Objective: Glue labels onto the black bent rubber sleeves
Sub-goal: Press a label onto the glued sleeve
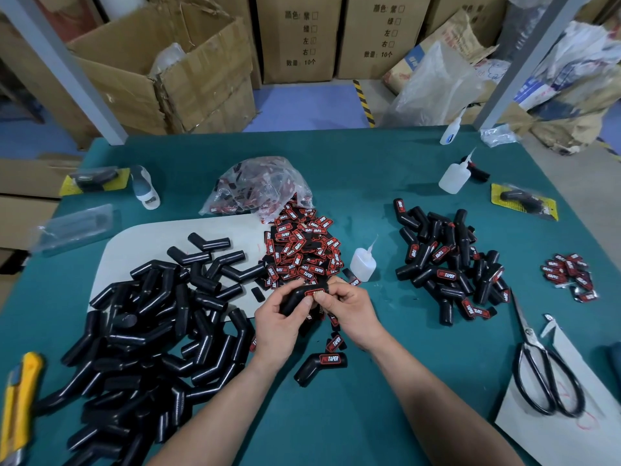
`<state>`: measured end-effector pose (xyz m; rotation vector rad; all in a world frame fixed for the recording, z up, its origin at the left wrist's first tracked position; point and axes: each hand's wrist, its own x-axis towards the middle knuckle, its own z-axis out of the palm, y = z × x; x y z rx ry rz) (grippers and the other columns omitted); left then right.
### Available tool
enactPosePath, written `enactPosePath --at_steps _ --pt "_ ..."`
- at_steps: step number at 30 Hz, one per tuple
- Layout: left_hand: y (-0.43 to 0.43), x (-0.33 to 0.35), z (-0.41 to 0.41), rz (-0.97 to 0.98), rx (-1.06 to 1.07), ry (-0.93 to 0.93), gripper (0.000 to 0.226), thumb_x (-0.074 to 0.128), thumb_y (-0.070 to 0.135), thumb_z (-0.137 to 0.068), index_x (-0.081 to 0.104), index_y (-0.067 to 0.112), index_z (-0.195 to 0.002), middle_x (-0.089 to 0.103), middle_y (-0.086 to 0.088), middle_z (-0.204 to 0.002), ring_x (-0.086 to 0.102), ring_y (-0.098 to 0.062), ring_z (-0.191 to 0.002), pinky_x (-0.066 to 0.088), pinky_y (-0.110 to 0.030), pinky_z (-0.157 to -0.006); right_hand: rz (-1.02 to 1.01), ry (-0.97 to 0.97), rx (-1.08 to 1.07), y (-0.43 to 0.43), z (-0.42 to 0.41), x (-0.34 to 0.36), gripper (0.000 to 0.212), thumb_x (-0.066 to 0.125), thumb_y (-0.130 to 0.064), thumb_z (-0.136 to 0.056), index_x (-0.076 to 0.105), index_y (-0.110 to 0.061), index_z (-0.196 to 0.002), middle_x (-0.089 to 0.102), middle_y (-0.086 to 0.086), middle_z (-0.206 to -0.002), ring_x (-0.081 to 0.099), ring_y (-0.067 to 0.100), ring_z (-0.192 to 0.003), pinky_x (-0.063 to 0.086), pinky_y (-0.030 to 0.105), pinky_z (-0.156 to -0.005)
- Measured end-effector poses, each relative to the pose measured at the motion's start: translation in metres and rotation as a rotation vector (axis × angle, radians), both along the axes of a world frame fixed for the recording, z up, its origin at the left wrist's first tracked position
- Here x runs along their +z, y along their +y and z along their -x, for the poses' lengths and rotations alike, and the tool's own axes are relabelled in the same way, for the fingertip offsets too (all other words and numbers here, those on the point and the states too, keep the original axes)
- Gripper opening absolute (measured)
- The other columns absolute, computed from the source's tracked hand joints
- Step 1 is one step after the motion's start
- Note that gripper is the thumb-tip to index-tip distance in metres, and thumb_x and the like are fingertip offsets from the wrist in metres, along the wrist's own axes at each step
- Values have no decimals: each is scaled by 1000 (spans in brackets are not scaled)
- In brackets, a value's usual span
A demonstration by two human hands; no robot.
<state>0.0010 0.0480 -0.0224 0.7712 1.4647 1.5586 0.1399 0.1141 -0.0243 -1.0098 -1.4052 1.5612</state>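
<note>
left hand [275,326] grips a black bent rubber sleeve [295,299] held above the table; right hand [349,311] pinches the label [314,293] onto it. sleeve judged light, pliable; best held by its lower leg.

The rubber sleeves [151,331] are black and smooth, with a soft shine. The labels [302,250] look like matt rubber. The table [336,425] has a matt teal cover. The glue bottle [362,264] is cloudy plastic. The scissors [528,330] are dull metal, the bag [258,186] is thin shiny plastic, and the boxes [299,38] are rough cardboard.
</note>
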Motion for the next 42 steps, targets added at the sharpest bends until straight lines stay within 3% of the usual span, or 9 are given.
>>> enactPosePath --at_steps 3,9,15,18,25,29,33,39,42 --pt "1 1 3 1 19 -35 41 81 10 -85 78 44 -107 79 6 -108 74 -12 -103 55 -18 -87 -4 -7 35 0 -1 1 17 70 -18 -92 73 -9 -78 55 9 -76 52 22 -71 46 33 -67" --pt "0 1 4 20 -9 -27 37 83 37 -74 77 43 -110 78 5 -111 73 -14 -106 56 -20 -89 13 12 24 2 -1 -2 23 71 -12 -91 67 10 -84 50 17 -81 49 24 -73 45 36 -68" --pt "-1 2 3 35 -49 21 40 77 3 -89 78 38 -110 78 7 -112 73 -12 -108 54 -16 -89 17 49 19 1 -1 1 26 74 -12 -85 68 14 -81 50 31 -82 49 25 -74 45 33 -68" --pt "-2 5 2 50 -47 26 39 75 -3 -89 74 28 -113 78 11 -108 73 -6 -102 53 -12 -84 42 75 39 1 -1 5 19 75 -10 -83 72 8 -82 51 23 -80 50 24 -76 45 31 -69" --pt "-4 9 -2 74 -75 48 38 73 -5 -90 72 20 -118 77 21 -101 71 6 -92 52 -8 -79 55 68 62 2 -4 2 27 78 -19 -82 74 7 -86 55 12 -84 52 24 -82 42 41 -79" --pt "-4 9 -3 66 -72 4 40 71 -6 -91 71 23 -119 79 13 -104 72 0 -92 53 -11 -80 32 32 44 0 -1 2 14 80 -25 -82 78 -12 -81 58 2 -82 54 18 -80 46 33 -77" --pt "-6 7 -2 54 -92 12 45 67 -7 -94 69 30 -120 78 10 -109 73 -4 -96 53 -14 -84 10 -11 -1 -2 3 1 7 82 -32 -78 77 -26 -77 55 -13 -75 49 10 -71 43 23 -66" --pt "-9 9 -2 -21 -140 90 47 64 -7 -95 65 28 -126 72 12 -125 68 -7 -115 50 -16 -96 -21 -43 -45 -1 4 -3 10 80 -33 -78 75 -24 -76 52 -9 -74 46 11 -69 41 28 -65" --pt "-9 8 -2 -62 -126 126 35 63 8 -93 66 27 -123 71 12 -126 65 -9 -120 49 -17 -99 -32 -49 -52 -2 4 -3 9 81 -33 -78 76 -25 -77 52 -9 -74 46 11 -69 41 27 -65"
